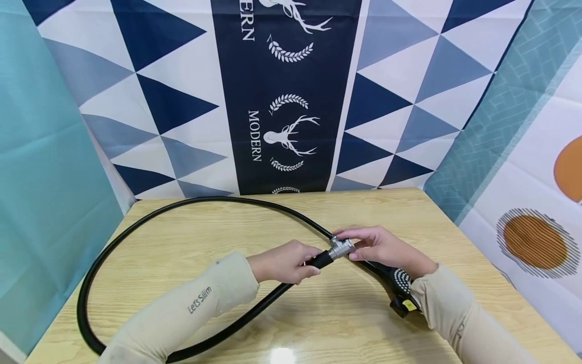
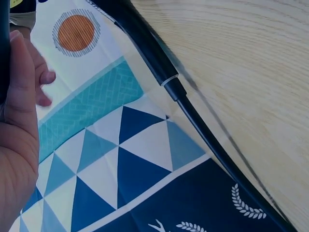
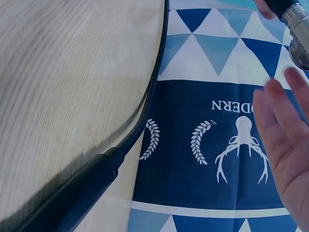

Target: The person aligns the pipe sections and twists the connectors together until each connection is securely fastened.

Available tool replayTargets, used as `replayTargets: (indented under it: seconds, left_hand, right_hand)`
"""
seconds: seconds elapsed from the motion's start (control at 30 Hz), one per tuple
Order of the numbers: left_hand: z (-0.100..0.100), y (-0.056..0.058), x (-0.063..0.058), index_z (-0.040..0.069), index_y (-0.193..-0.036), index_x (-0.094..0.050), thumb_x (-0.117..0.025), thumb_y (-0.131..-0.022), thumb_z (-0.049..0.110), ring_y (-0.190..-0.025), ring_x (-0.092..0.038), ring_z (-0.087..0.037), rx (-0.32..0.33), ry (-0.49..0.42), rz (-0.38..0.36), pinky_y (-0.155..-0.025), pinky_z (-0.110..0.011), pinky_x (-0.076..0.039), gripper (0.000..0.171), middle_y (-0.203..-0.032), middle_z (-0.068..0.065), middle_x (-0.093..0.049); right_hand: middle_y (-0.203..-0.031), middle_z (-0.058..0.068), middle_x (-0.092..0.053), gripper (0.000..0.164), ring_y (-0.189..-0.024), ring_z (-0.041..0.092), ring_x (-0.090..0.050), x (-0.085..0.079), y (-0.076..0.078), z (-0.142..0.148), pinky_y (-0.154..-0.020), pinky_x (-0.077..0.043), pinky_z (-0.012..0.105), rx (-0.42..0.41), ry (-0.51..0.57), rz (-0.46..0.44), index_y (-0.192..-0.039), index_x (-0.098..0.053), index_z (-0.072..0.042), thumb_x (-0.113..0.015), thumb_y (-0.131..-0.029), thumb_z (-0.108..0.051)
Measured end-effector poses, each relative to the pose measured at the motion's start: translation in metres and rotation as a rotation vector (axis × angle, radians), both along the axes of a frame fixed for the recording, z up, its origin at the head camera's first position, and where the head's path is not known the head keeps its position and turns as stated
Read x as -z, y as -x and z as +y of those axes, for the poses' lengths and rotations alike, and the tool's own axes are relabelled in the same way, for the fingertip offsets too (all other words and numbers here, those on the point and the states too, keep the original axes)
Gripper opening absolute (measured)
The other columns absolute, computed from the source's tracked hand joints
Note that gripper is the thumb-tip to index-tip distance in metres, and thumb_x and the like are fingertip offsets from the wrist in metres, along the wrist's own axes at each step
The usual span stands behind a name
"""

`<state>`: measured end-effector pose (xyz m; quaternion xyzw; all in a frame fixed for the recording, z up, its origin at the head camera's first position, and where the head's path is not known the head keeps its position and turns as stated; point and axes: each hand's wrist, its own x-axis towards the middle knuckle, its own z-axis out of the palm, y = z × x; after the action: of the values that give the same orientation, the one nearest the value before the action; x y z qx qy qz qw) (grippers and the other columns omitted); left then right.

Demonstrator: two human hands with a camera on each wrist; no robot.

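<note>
A black shower hose [image 1: 218,198] curves in a wide loop over the left part of the table. My left hand [image 1: 284,260] grips its black sleeve [image 1: 321,260], which ends in a silver metal fitting [image 1: 341,247]. Beside that fitting is my right hand [image 1: 382,247], its fingers spread and nearly straight. The right wrist view shows the fitting [image 3: 299,36] just beyond the fingertips [image 3: 273,87]. Under the right forearm lies a black handheld shower head [image 1: 400,283] with pale nozzles and a yellow label, partly hidden by the sleeve. Its handle [image 2: 145,46] runs into the hose.
The light wood table [image 1: 204,242] ends at a patterned cloth [image 1: 291,101] hanging behind it. More cloth hangs at the left [image 1: 59,167] and right [image 1: 523,202]. The hose reaches the table's back edge and passes under the left forearm.
</note>
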<state>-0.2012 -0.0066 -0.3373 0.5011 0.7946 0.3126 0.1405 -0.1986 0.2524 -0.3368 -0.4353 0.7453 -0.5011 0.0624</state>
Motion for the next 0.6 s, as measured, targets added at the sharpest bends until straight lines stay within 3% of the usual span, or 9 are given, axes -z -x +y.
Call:
replayTargets:
  seconds: [0.13, 0.37, 0.6]
  left_hand:
    - [-0.001, 0.001, 0.000, -0.002, -0.101, -0.057, -0.057, -0.095, 0.003, -0.047, -0.050, 0.002, 0.055, -0.002, -0.030, -0.050, -0.017, -0.044, 0.008, -0.061, 0.006, -0.050]
    - [-0.005, 0.005, -0.001, -0.003, -0.095, -0.055, -0.056, -0.094, 0.000, -0.049, -0.051, 0.003, 0.141, -0.014, -0.032, -0.053, -0.018, -0.046, 0.004, -0.065, 0.001, -0.052]
    - [-0.005, 0.004, -0.002, -0.004, -0.101, -0.057, -0.056, -0.094, 0.001, -0.048, -0.050, 0.005, 0.188, -0.013, -0.019, -0.052, -0.017, -0.046, 0.008, -0.065, 0.000, -0.054]
  right_hand:
    - [-0.131, -0.016, -0.054, 0.048, -0.119, -0.001, -0.049, 0.000, -0.002, -0.003, -0.087, -0.046, 0.019, 0.014, 0.001, 0.099, -0.122, -0.066, -0.010, -0.066, -0.080, 0.014]
    - [-0.104, 0.021, -0.068, 0.043, -0.097, 0.006, -0.063, -0.008, -0.009, -0.011, -0.078, -0.050, 0.020, 0.087, -0.084, 0.359, -0.112, -0.067, 0.003, -0.074, -0.071, 0.015]
    - [-0.086, 0.014, -0.072, 0.031, -0.077, 0.008, -0.067, -0.012, -0.013, -0.013, -0.063, -0.052, 0.023, 0.122, -0.168, 0.433, -0.099, -0.069, 0.009, -0.077, -0.070, 0.012]
